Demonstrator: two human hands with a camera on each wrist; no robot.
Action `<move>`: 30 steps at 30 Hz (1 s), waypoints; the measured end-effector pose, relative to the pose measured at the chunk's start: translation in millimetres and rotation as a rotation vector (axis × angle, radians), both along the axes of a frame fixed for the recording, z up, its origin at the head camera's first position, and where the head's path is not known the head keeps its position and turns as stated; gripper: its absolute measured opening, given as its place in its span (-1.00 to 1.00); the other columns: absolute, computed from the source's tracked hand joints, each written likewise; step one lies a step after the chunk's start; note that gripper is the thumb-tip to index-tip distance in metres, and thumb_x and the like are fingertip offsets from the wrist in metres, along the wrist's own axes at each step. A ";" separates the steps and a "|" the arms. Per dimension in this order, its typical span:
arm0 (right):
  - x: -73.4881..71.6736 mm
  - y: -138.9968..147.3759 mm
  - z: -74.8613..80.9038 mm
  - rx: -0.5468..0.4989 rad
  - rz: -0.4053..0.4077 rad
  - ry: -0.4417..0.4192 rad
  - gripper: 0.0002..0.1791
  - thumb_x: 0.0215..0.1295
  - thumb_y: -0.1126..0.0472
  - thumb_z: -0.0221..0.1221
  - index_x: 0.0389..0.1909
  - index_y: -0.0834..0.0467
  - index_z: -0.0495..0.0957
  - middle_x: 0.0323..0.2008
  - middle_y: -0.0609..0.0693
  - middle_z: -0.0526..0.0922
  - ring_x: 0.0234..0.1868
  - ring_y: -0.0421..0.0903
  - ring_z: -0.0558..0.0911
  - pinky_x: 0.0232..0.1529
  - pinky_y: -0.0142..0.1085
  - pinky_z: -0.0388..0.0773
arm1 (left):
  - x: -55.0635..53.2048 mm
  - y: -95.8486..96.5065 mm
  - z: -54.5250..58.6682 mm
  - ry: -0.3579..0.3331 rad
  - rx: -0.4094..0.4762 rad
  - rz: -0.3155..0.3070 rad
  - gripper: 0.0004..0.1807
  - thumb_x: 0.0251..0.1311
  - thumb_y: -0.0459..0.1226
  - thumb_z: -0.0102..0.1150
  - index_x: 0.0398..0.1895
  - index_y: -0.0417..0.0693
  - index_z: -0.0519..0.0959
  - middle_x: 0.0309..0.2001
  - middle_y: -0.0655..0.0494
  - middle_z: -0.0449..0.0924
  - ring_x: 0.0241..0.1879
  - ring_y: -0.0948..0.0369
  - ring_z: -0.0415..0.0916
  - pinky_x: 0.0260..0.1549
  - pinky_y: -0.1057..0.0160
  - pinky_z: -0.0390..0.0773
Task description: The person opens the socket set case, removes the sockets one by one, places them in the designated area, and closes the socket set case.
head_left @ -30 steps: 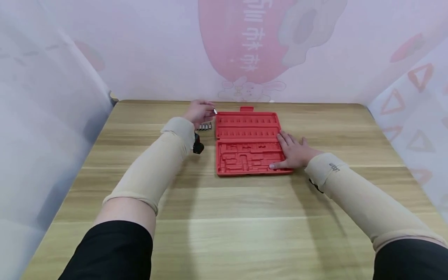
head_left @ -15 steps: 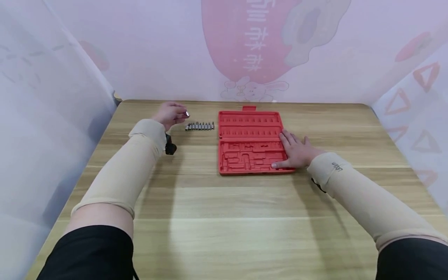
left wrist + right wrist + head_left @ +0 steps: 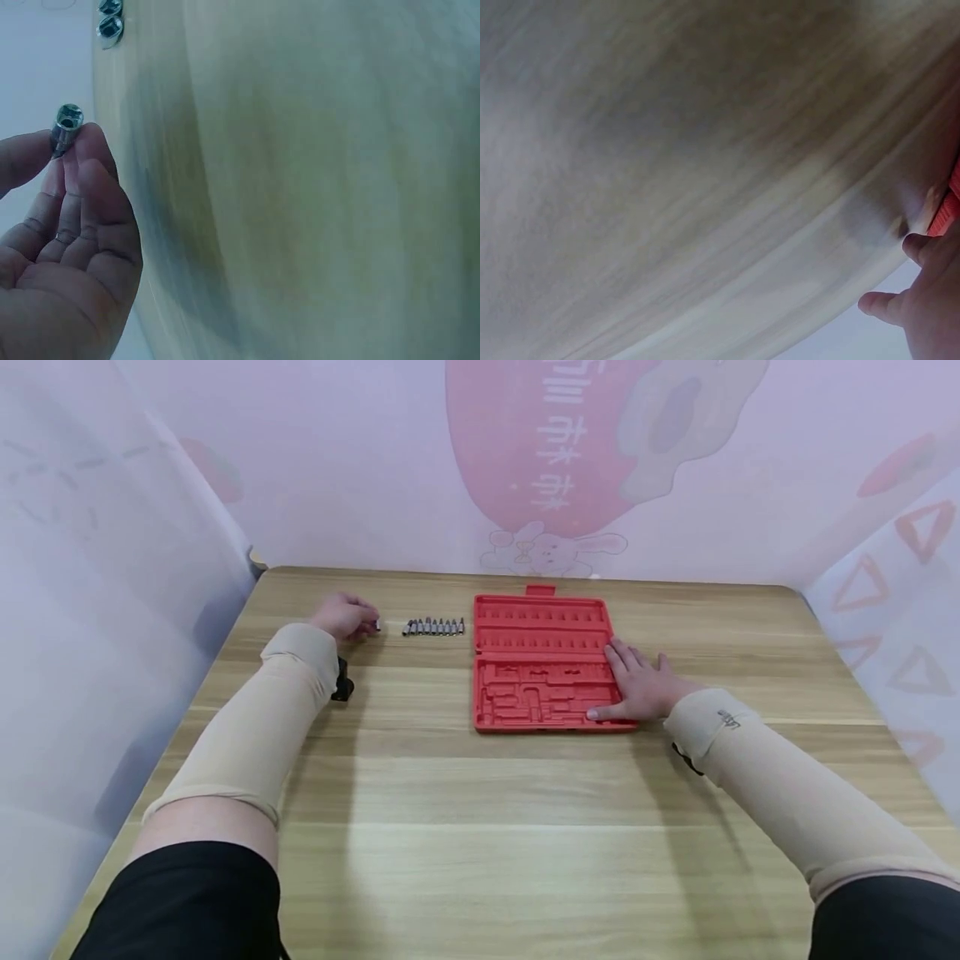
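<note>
My left hand point(image 3: 345, 617) pinches a small shiny metal socket point(image 3: 67, 120) between thumb and fingertips, low over the far left of the table. The left wrist view shows a square hole in its end. Just to the right of that hand, several similar metal sockets point(image 3: 433, 627) lie side by side in a row. Beyond the row is a red plastic tool case point(image 3: 543, 625), lying open with bare moulded recesses. My right hand point(image 3: 645, 687) rests spread on the case's right edge, thumb on the near half. In the right wrist view only some fingers and a red sliver show.
The wooden table point(image 3: 480, 843) ends at a printed cloth wall point(image 3: 360, 468) behind the case. More cloth hangs on the left and right sides. A red latch tab point(image 3: 540, 590) sticks out from the case's far edge.
My left hand has moved left from the case's far left corner, carrying the socket, then down closer to the table. The row of sockets has come into full view. My right hand stays put.
</note>
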State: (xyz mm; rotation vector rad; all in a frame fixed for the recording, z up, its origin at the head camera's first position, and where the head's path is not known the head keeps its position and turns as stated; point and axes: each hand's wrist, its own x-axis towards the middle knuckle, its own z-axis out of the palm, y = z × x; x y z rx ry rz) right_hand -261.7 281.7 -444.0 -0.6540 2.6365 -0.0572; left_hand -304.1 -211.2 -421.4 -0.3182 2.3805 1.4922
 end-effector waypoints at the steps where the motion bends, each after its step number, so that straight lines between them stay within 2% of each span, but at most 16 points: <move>1: -0.1 0.3 -0.6 -0.001 -0.001 -0.002 0.42 0.24 -0.59 0.09 0.61 0.36 -0.37 0.61 0.33 -0.43 0.57 0.43 -0.20 0.36 0.52 -0.33 | -0.4 1.6 -0.2 0.006 -0.043 -0.018 -0.66 0.56 -0.32 0.02 0.19 -0.45 0.44 -0.35 0.11 0.61 -0.40 0.30 0.54 -0.36 0.36 0.57; 7: 0.6 0.2 -1.5 -0.005 -0.008 -0.005 0.40 0.25 -0.57 0.10 0.61 0.36 -0.38 0.62 0.31 -0.44 0.57 0.42 -0.22 0.37 0.51 -0.34 | -5.4 13.7 -4.0 0.047 -0.268 -0.087 -0.71 0.51 -0.31 0.05 0.08 -0.39 0.56 -0.25 -0.02 0.64 -0.27 0.18 0.55 -0.24 0.25 0.57; 12: 0.8 0.3 -0.8 -0.006 -0.013 -0.001 0.40 0.26 -0.55 0.12 0.61 0.36 -0.38 0.62 0.31 -0.43 0.58 0.41 -0.21 0.37 0.50 -0.33 | -10.7 22.8 -6.3 0.080 -0.387 -0.133 -0.74 0.48 -0.30 0.06 -0.01 -0.36 0.60 -0.23 -0.08 0.65 -0.21 0.06 0.54 -0.19 0.15 0.53; 19: -1.8 2.1 -3.6 0.000 0.005 0.004 0.45 0.20 -0.62 0.08 0.62 0.33 -0.40 0.62 0.29 -0.44 0.57 0.43 -0.20 0.36 0.51 -0.29 | -10.1 32.0 -2.4 0.103 -0.443 -0.182 -0.70 0.44 -0.30 0.04 -0.01 -0.41 0.61 -0.23 -0.13 0.63 -0.11 -0.04 0.50 -0.04 0.04 0.51; 30: -1.6 3.4 -3.1 -0.006 -0.005 -0.004 0.47 0.18 -0.64 0.08 0.62 0.32 -0.41 0.62 0.29 -0.43 0.58 0.40 -0.23 0.38 0.49 -0.29 | -15.9 39.6 -4.1 0.107 -0.513 -0.204 -0.70 0.43 -0.29 0.06 -0.07 -0.40 0.65 -0.29 -0.11 0.64 -0.19 0.00 0.52 -0.15 0.08 0.55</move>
